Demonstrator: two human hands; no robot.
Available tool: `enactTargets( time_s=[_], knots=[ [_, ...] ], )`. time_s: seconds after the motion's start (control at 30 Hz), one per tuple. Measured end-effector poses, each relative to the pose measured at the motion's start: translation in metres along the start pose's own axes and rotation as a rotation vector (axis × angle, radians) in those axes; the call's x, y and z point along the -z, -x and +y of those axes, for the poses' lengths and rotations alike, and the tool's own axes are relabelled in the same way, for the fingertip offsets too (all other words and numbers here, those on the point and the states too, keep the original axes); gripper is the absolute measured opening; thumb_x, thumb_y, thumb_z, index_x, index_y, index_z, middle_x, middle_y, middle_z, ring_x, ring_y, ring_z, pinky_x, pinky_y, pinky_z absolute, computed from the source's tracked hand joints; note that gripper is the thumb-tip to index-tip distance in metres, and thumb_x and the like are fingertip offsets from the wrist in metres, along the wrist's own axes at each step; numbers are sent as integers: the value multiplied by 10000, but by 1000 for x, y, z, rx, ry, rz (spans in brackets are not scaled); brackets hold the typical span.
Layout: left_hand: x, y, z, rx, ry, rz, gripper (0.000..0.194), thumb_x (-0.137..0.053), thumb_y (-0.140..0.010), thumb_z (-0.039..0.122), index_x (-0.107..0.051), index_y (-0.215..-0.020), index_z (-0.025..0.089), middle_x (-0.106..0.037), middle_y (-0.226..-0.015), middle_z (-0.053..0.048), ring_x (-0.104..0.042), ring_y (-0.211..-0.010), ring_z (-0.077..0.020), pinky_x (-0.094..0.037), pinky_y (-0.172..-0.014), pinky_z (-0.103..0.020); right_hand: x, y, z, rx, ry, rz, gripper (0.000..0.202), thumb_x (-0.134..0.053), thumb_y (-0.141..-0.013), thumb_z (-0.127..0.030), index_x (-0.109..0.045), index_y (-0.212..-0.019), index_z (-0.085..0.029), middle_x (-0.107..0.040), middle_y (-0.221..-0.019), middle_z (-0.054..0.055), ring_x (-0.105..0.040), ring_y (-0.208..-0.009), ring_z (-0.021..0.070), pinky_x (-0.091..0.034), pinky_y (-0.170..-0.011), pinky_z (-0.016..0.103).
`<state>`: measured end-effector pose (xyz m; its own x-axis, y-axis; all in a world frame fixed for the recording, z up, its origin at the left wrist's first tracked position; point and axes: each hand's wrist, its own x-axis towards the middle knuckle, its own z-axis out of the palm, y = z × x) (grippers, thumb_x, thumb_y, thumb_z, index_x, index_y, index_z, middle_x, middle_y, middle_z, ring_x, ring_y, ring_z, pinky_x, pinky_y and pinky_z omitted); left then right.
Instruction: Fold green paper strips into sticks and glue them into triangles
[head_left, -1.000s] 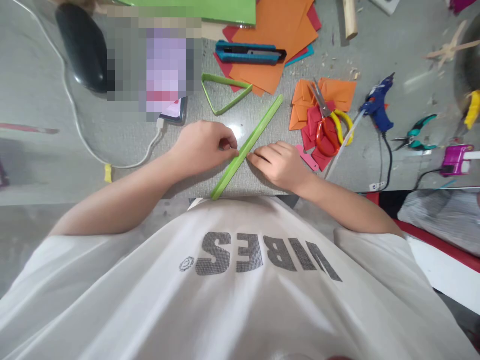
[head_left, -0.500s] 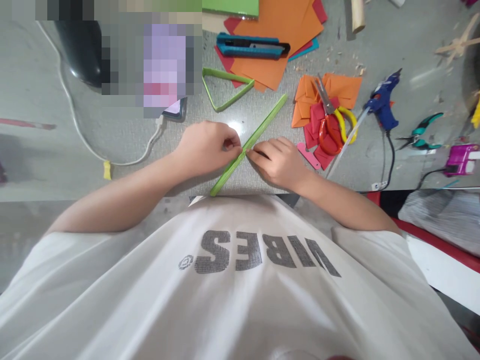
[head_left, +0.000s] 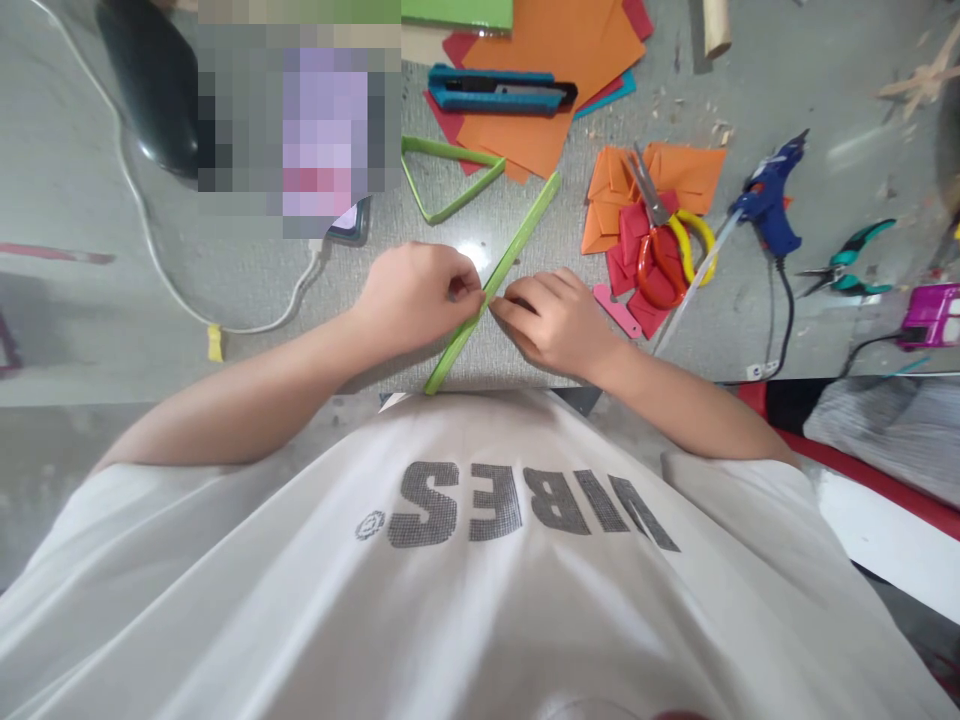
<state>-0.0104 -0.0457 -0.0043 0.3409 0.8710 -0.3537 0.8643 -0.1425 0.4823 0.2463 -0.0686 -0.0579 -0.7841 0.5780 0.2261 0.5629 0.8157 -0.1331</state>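
A long, narrow green paper strip point(head_left: 519, 240) slants across the table just in front of my white shirt. My left hand point(head_left: 424, 290) pinches it near its middle, thumb and finger pressed together. On the other side my right hand point(head_left: 551, 318) has its fingers bent, with the fingertips against the strip at the same spot. Beyond the left hand lies a green triangle point(head_left: 457, 207) of folded paper strip. Orange and red folded papers point(head_left: 611, 215) lie to the right, with scissors point(head_left: 667, 240) with red and yellow handles on top of them.
A blue box cutter point(head_left: 499, 92) rests on orange sheets point(head_left: 555, 40) at the back. On the right are a blue glue gun point(head_left: 771, 200), teal-handled pliers point(head_left: 855, 262) and a pink piece point(head_left: 616, 310). A white cable point(head_left: 142, 215) curves across the left, beside a black mouse point(head_left: 154, 90).
The green strip has turned slightly, its far end shifting left and a little nearer the triangle. Both hands stay at almost the same place on it.
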Motion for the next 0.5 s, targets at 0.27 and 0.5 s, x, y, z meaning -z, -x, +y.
enactTargets(
  time_s=[0.27, 0.5],
  knots=[
    [-9, -2, -10, -27, -20, 44, 294, -629, -945, 429, -882, -992, 287, -847, -941, -46, -792, -918, -284, -501, -818, -375, 1, -1, 2, -32, -73, -35, 396, -460, -1306, -265, -841, -1410, -228, -818, -1188, 115, -648, -1054, 282, -355, -876, 447],
    [-19, -1, -21, -181, 56, 129, 244, -663, -975, 399, -875, -1010, 282, -865, -961, -36, -794, -880, -264, -519, -802, -377, 5, -3, -1, -65, -77, -102, 425, -435, -1301, -270, -837, -1432, -226, -810, -1221, 129, -623, -1061, 296, -371, -895, 465]
  ],
)
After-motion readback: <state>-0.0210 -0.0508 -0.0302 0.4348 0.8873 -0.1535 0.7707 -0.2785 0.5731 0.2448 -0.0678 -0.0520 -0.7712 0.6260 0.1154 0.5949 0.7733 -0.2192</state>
